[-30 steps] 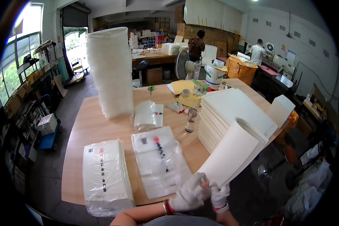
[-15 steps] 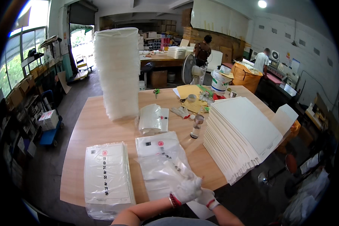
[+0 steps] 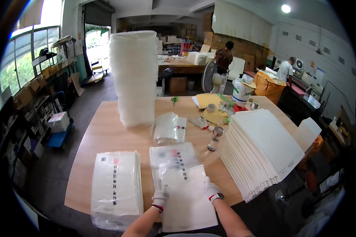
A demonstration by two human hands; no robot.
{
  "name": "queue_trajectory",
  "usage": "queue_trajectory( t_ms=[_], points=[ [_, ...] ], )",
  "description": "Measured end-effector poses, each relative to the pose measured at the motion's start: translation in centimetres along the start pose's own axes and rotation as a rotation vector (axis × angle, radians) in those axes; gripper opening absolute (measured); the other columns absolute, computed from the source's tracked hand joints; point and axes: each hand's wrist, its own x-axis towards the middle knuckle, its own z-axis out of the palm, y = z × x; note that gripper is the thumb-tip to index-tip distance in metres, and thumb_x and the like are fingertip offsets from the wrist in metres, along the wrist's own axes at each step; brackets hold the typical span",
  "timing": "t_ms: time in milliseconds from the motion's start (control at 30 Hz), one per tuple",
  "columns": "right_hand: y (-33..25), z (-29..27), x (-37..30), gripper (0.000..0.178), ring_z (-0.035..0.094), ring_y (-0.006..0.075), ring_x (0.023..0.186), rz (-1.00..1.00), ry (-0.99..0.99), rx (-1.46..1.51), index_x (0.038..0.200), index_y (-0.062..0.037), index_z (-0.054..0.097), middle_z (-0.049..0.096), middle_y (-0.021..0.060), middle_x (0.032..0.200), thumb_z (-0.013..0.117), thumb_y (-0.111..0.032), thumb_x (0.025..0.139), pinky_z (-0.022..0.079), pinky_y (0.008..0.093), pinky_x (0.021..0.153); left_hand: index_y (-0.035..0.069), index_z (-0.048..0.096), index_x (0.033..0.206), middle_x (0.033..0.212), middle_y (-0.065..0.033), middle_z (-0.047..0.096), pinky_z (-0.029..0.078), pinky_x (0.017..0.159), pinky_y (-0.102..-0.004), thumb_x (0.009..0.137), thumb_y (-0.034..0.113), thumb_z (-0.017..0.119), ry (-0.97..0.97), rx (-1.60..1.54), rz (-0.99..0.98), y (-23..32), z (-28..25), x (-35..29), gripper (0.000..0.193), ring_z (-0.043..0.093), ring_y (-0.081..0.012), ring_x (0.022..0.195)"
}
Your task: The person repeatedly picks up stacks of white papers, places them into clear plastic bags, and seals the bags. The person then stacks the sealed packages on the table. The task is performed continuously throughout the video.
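Observation:
Both my hands wear white gloves. My left hand (image 3: 160,196) presses flat on the left side of a white paper sheet (image 3: 188,201) lying at the table's near edge. On the sheet's right edge rests my right hand (image 3: 211,190), fingers spread. The sheet's far end lies at the mouth of a clear printed plastic bag (image 3: 174,158). A tall slanted stack of white sheets (image 3: 261,152) sits to the right. Left of the sheet lies a pile of bagged sheets (image 3: 116,187).
On the wooden table (image 3: 106,134) stand a tall column of clear plastic bags (image 3: 133,79), a folded bag bundle (image 3: 168,128), a small bottle (image 3: 214,139) and yellow paper with tape rolls (image 3: 211,108). Two people (image 3: 224,59) work at benches far behind. Shelves line the left wall.
A second ago both hands held a curled sheet up off the right-hand stack. They brought it down to the near edge, and it now lies flat under both hands.

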Motion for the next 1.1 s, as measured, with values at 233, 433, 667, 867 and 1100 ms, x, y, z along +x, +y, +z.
queue_trajectory(
  t_ms=[233,433,667,867,1100],
  points=[
    [1.0,-0.3,-6.2,0.075,0.06,0.0366,0.07,-0.172,-0.228,0.037,0.139,-0.0097,-0.006,0.061,0.0222,0.081,0.041,-0.028,0.084,0.044,0.0496,0.06,0.005,0.044,0.095,0.081,-0.0191,0.056,0.043,0.062,-0.0411,0.08,0.012,0.053,-0.064,-0.313,-0.259,1.1,-5.2,-6.7,0.019,0.056,-0.0361,0.073],
    [2.2,-1.5,-15.5,0.066,0.059,0.0384,0.069,-0.233,-0.347,0.143,0.139,-0.0095,0.006,0.059,0.0253,0.083,0.041,-0.033,0.088,0.044,0.0485,0.061,0.003,0.044,0.087,0.081,-0.0191,0.054,0.044,0.066,-0.0412,0.08,0.013,0.053,-0.171,-0.321,-0.172,2.6,-8.0,-15.4,0.016,0.055,-0.0376,0.077],
    [3.1,-0.2,-23.9,0.05,0.06,0.035,0.071,-0.386,-0.31,0.286,0.134,-0.0122,0.026,0.059,0.0235,0.094,0.04,-0.022,0.088,0.048,0.0464,0.061,0.004,0.052,0.084,0.085,-0.0153,0.055,0.045,0.071,-0.0347,0.075,0.002,0.055,-0.5,-0.384,0.066,2.9,-11.4,-22.5,0.009,0.055,-0.0269,0.081],
    [5.2,-2.9,-25.0,0.036,0.061,0.0281,0.067,-0.219,-0.291,0.202,0.119,-0.0124,0.048,0.063,0.0131,0.075,0.048,-0.025,0.085,0.047,0.0428,0.059,0.002,0.052,0.075,0.069,-0.0126,0.055,0.045,0.058,-0.0351,0.071,0.0,0.053,-0.247,-0.62,-0.34,1.7,-10.2,-22.6,0.005,0.055,-0.0278,0.062],
    [6.2,5.6,-20.4,0.028,0.06,0.0191,0.079,0.441,-0.636,1.836,0.109,-0.0022,0.054,0.06,0.0076,0.095,0.054,-0.018,0.086,0.05,0.0335,0.072,0.006,0.05,0.069,0.067,-0.0088,0.05,0.042,0.055,-0.0312,0.064,-0.003,0.051,-0.166,-0.521,0.255,9.5,-14.5,-17.3,0.01,0.053,-0.0217,0.062]
  ],
)
